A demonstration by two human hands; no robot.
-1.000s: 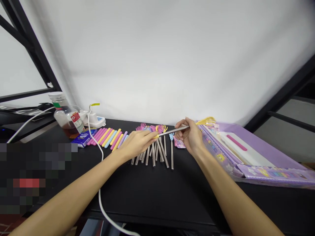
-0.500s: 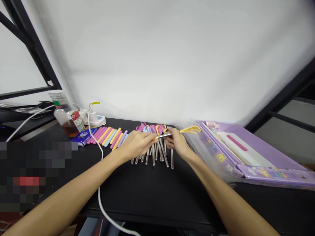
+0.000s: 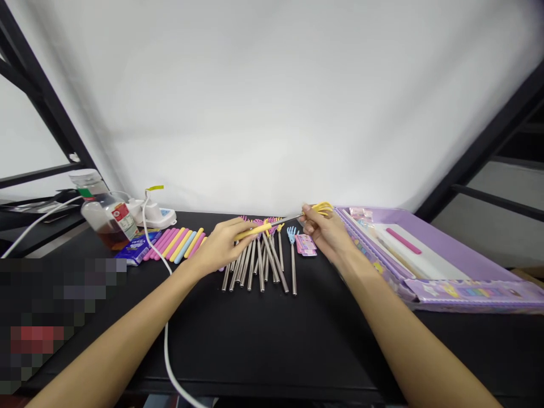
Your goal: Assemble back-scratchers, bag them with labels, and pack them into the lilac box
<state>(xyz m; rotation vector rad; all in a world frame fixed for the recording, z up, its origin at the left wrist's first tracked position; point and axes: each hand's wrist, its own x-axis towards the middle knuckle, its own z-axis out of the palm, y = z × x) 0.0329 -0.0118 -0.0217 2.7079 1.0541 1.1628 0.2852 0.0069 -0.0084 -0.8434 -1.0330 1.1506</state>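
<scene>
Left hand (image 3: pixel 223 246) — fingers were closed on the yellow sleeve (image 3: pixel 254 230) of a steel back scratcher (image 3: pixel 287 220). Right hand (image 3: pixel 325 237) — fingers were closed on the shaft just below its yellow claw head (image 3: pixel 322 208). The item was held over the far end of a fanned row of back scratchers (image 3: pixel 259 266) on the black bench (image 3: pixel 255 351), with a lilac tray (image 3: pixel 382 214) at right.

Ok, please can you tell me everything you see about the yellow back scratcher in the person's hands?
The yellow back scratcher is a thin, shiny rod that looks like steel, with a yellow plastic claw shaped like a small hand at one end and a yellow grip at the other. It is held in the air, nearly level and slightly tilted. The left hand holds the grip, and the right hand holds the rod near the claw. It crosses above the other back scratchers.
</scene>
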